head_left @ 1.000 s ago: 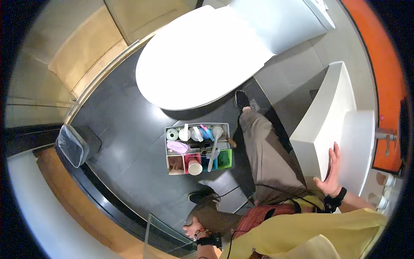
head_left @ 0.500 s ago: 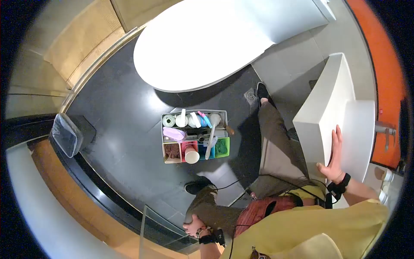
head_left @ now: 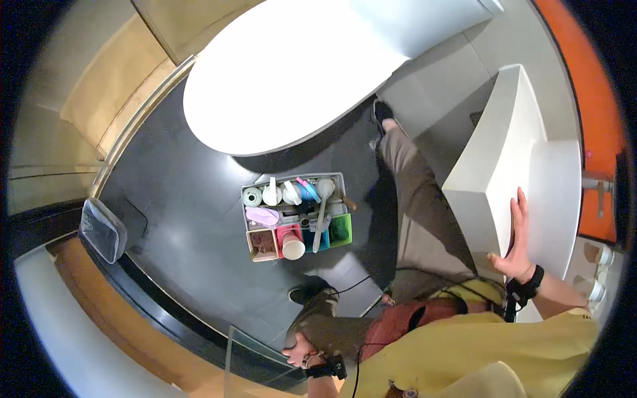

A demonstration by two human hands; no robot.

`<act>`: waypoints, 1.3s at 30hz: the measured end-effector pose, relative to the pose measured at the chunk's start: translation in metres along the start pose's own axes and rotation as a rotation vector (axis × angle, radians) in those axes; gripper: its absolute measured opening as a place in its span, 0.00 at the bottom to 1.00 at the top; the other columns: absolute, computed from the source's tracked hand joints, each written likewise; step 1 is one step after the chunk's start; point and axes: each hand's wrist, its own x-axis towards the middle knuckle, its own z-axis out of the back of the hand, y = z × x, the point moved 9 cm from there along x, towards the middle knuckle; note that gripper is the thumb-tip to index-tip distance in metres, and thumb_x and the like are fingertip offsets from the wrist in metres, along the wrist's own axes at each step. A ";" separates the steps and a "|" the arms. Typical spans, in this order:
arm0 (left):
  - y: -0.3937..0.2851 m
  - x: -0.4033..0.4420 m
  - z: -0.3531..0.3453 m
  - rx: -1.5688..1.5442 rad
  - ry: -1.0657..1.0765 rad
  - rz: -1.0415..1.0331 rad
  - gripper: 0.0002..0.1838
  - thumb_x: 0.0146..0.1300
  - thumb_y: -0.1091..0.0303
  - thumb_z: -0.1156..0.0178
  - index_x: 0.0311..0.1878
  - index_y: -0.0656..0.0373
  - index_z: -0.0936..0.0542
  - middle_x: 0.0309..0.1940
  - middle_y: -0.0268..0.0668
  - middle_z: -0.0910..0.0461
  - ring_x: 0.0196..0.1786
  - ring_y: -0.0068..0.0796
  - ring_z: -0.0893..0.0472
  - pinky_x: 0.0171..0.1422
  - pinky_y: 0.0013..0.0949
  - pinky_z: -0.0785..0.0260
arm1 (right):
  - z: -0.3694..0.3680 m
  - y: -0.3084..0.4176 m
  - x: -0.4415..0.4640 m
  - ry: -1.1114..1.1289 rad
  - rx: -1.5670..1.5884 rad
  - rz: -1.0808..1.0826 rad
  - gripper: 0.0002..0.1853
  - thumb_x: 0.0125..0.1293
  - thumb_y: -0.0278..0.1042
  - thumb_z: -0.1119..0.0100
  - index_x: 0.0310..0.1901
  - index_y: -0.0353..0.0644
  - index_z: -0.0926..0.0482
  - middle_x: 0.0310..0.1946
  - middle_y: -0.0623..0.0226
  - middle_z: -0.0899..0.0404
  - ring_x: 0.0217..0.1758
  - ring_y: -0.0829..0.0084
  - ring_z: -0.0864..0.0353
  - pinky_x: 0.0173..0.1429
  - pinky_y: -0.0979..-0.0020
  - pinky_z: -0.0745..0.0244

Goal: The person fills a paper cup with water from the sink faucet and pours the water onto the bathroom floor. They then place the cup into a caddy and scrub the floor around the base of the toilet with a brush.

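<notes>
My left hand (head_left: 302, 349) rests on my bent left knee, its fingers spread and holding nothing. Over at the right, my right hand (head_left: 517, 247) lies with fingers stretched against the edge of the white washbasin (head_left: 494, 166). On the dark floor in front of me stands a grey caddy (head_left: 244, 207) packed with bottles, a lilac brush (head_left: 263, 216), a long-handled white brush (head_left: 320, 222), a pink container with a white cup (head_left: 293, 249), and a green bin (head_left: 340, 229). Neither hand touches the caddy.
A large white toilet (head_left: 285, 79) fills the top. A lined waste bin (head_left: 103, 232) stands at the left. Near my left hand is a glass panel edge (head_left: 229, 361). A tap (head_left: 599, 186) and white cups (head_left: 589, 288) are at the right. A black cable crosses my lap.
My right foot and leg have shifted on the floor, and the view has moved with my head. Both hands keep their places on the knee and the washbasin.
</notes>
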 end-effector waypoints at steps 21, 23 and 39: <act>0.041 0.010 -0.015 -0.130 0.180 -0.218 0.45 0.41 0.39 0.39 0.61 0.55 0.37 0.51 0.58 0.32 0.52 0.56 0.29 0.56 0.49 0.36 | -0.001 0.012 -0.002 0.002 -0.084 0.037 0.52 0.41 0.53 0.43 0.67 0.38 0.53 0.69 0.46 0.61 0.72 0.51 0.60 0.71 0.53 0.61; 0.035 0.005 -0.023 -0.079 0.197 -0.245 0.46 0.41 0.39 0.39 0.61 0.56 0.37 0.51 0.58 0.32 0.53 0.56 0.29 0.56 0.48 0.36 | 0.000 0.013 -0.002 0.008 -0.077 0.033 0.52 0.39 0.48 0.42 0.67 0.38 0.52 0.69 0.46 0.60 0.72 0.51 0.59 0.71 0.54 0.61; 0.058 0.005 -0.031 -0.161 0.167 -0.151 0.46 0.42 0.39 0.38 0.61 0.56 0.38 0.52 0.54 0.32 0.52 0.56 0.29 0.53 0.51 0.34 | 0.001 0.017 -0.006 -0.028 -0.060 0.073 0.52 0.39 0.51 0.42 0.67 0.37 0.52 0.68 0.46 0.60 0.71 0.49 0.59 0.71 0.53 0.61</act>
